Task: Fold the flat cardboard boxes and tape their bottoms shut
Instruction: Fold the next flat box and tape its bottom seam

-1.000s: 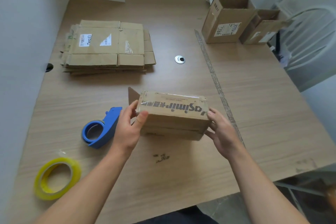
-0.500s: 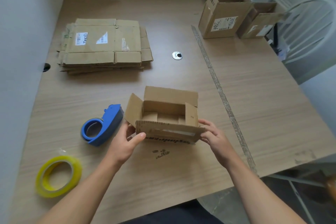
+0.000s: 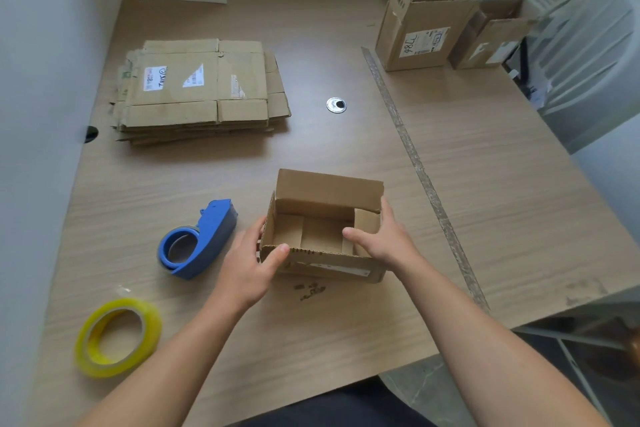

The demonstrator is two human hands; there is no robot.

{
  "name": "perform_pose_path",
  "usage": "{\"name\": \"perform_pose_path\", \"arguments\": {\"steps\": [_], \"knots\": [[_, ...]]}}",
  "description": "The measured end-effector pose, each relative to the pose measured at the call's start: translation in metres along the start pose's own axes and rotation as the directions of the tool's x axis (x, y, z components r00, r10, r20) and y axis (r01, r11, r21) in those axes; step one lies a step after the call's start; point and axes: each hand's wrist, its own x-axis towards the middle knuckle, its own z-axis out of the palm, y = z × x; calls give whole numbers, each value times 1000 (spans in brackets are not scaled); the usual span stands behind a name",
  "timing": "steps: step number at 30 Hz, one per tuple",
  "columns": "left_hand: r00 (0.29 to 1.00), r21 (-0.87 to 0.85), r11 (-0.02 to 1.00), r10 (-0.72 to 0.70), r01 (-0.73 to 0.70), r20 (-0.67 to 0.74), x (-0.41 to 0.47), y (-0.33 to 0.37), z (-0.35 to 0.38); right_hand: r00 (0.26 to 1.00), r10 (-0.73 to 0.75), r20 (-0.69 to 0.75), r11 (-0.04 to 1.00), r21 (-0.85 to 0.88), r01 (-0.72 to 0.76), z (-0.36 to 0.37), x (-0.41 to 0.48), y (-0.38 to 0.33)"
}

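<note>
The box (image 3: 329, 267) sits open side up on the counter (image 3: 485, 184), near centre, just right of the dispenser (image 3: 201, 239). The left hand (image 3: 247, 265) has its grip clamped on the near-left corner; the right hand (image 3: 384, 239), on the right wall.

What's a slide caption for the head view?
Left hand and right hand hold an open-topped cardboard box on the table, blue tape dispenser beside it.

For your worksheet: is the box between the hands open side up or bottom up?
Open side up: the box shows its inner walls and floor.
</note>
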Motion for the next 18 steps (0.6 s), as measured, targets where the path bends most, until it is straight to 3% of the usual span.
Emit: {"name": "perform_pose_path", "arguments": {"steps": [4, 7, 13, 18], "knots": [[994, -7, 997, -74, 74, -83, 9, 7, 6, 998, 50, -28, 993, -102, -52, 6, 3, -5], [994, 30, 996, -83, 85, -65, 15, 9, 7, 999, 29, -20, 999, 29, -29, -2, 0, -3], [998, -6, 999, 45, -45, 35, 8, -4, -3, 985, 123, 123, 955, 254, -151, -23, 12, 5], [997, -23, 998, 66, -66, 34, 6, -9, -4, 998, -28, 64, 889, 457, -5, -18, 29, 2]]}}
